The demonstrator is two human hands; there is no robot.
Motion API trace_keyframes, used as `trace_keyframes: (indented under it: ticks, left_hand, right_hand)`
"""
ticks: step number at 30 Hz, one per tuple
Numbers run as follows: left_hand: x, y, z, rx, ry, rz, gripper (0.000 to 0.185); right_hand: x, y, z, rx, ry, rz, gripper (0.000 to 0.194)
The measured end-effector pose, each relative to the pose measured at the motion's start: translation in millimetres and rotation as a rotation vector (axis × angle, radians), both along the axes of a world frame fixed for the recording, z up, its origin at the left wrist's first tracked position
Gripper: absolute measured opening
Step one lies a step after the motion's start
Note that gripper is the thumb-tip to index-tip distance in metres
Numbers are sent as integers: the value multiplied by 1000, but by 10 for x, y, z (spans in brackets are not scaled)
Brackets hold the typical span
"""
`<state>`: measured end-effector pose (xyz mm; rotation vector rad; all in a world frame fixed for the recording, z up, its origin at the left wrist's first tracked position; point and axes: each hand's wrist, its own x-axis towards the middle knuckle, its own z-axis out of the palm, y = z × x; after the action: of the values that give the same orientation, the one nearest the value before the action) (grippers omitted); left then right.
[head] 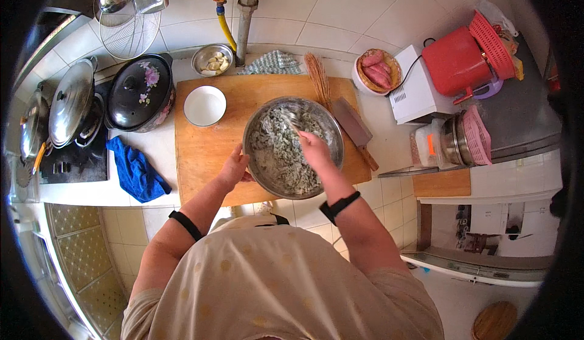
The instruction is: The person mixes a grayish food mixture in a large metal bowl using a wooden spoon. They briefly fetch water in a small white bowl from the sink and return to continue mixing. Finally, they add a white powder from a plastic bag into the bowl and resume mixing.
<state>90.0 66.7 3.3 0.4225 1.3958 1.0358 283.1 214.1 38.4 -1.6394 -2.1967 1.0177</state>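
Note:
A large stainless steel mixing bowl (pixel 338 157) rests on a wooden board, close to its front edge. Inside lies a crumbly, floury mixture (pixel 287 157) with green bits. My left hand (pixel 235 169) grips the bowl's left side. In my right hand (pixel 315 150) is a utensil (pixel 294 124), its blurred metal end in the mixture near the bowl's upper middle; its exact kind cannot be told. A white bowl (pixel 205 106) stands left of the big bowl. To the right lie a cleaver (pixel 351 121) and a straw brush (pixel 318 75).
The wooden board (pixel 200 157) spans the counter before me. At left are a blue cloth (pixel 138 169), a lidded black pot (pixel 139 92) and a stove (pixel 73 166). Behind stand a small metal bowl (pixel 212 60) with pale pieces and a checked cloth (pixel 271 62). A basket (pixel 398 64) holds sweet potatoes.

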Motion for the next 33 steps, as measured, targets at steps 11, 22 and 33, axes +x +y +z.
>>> trace_keyframes:
  ticks: [11, 22, 33]
  left_hand:
    - [-38, 12, 15, -4, -35, -39, 50]
    - [-4, 24, -10, 9, -14, -18, 49]
    - [24, 31, 11, -34, 3, 12, 43]
  right_hand:
    - [552, -441, 686, 196, -461, 704, 27]
    - [947, -118, 839, 59, -787, 1009, 26]
    - [612, -804, -50, -184, -26, 324, 31]
